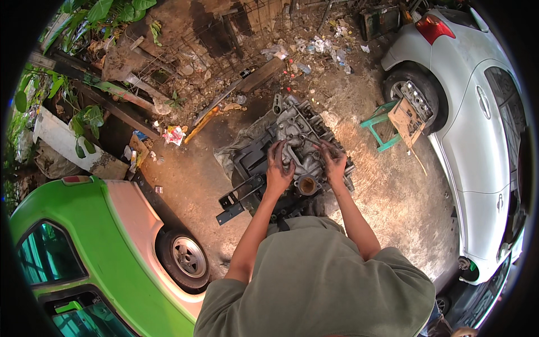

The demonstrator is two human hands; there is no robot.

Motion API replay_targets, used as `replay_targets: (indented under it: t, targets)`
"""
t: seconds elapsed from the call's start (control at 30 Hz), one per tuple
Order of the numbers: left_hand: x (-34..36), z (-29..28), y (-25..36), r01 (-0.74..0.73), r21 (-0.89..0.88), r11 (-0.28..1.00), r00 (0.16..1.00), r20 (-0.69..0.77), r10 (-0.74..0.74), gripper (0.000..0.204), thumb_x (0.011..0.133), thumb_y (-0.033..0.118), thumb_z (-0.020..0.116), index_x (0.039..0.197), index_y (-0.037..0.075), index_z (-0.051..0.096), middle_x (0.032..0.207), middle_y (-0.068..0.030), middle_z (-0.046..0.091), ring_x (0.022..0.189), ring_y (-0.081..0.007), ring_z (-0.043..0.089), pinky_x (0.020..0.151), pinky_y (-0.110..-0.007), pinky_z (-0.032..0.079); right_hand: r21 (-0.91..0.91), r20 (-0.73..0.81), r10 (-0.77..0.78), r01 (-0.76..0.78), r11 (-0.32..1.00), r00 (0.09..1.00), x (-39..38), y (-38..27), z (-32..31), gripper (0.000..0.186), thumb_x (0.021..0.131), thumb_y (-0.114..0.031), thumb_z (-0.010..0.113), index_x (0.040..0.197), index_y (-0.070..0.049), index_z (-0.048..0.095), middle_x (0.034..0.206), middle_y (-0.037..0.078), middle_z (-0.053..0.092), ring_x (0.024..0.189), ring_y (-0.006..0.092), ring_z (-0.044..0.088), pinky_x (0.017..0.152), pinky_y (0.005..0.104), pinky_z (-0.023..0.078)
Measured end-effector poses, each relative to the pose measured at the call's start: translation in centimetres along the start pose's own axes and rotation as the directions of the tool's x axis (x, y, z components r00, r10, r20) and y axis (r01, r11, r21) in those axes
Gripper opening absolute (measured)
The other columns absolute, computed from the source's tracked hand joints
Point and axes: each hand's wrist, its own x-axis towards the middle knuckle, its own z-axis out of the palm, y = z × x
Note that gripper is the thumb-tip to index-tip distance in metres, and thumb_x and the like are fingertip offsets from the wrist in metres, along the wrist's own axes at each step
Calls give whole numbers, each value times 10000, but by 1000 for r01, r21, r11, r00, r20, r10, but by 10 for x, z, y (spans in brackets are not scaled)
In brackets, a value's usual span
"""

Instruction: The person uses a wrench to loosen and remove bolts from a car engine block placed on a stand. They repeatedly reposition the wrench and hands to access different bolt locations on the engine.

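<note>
A greasy car engine [252, 160] sits on the ground in front of me, with a light grey metal manifold [306, 163] along its top. My left hand [278, 171] is on the manifold's left side, fingers curled over the casting and thumb toward its middle. From the right, my right hand [333, 163] grips the opposite side, its fingers bent inward; the thumb is mostly hidden. Both hands are blackened with grease. Between my wrists the manifold ends in a round brownish opening [307, 185]. A dark metal bracket [240, 199] juts out at the engine's lower left.
At the left stands a green car [84, 224] with a pinkish rear panel; a silver car [466, 118] is at the right. Beside its wheel, a green stool [382, 126] bears cardboard and a metal engine part [414, 100]. Litter [323, 48] and wooden planks [261, 76] lie beyond the engine.
</note>
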Motion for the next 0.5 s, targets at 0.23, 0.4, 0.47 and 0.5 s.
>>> replay_targets:
  t: [0.23,0.4,0.47,0.5]
  targets:
    - [0,1,-1,72,-57,996,997,21,-71,640,878,20,671,1480,98,468,1446,-214,422,1291,-446,508,982,-488,505,-90,-38,-20,17,996,999,-2,1,1,268,1047,-133,599,1170,87,687,953,83,742,963,144,717,657,208,424]
    - [1,1,-1,23,-22,1000,1000,0,-23,648,866,14,674,1476,90,468,1436,-219,427,1295,-454,497,1002,-493,492,-173,-90,-104,87,981,991,-7,0,9,254,1048,-139,599,1128,85,690,944,116,760,925,112,712,627,200,419]
    - [1,1,-1,7,-4,1000,1000,-10,-7,652,861,12,674,1475,89,468,1435,-219,427,1298,-456,493,1004,-493,491,-155,-96,-113,98,983,989,-8,-1,10,257,1047,-142,600,1121,88,689,940,125,766,925,106,709,636,199,427]
    - [1,1,-1,3,1,1000,1000,-15,-3,654,859,11,674,1475,90,468,1434,-219,428,1300,-456,490,1005,-493,490,-130,-95,-109,96,987,989,-8,-2,10,259,1046,-144,602,1121,89,688,937,125,767,929,106,709,645,199,434]
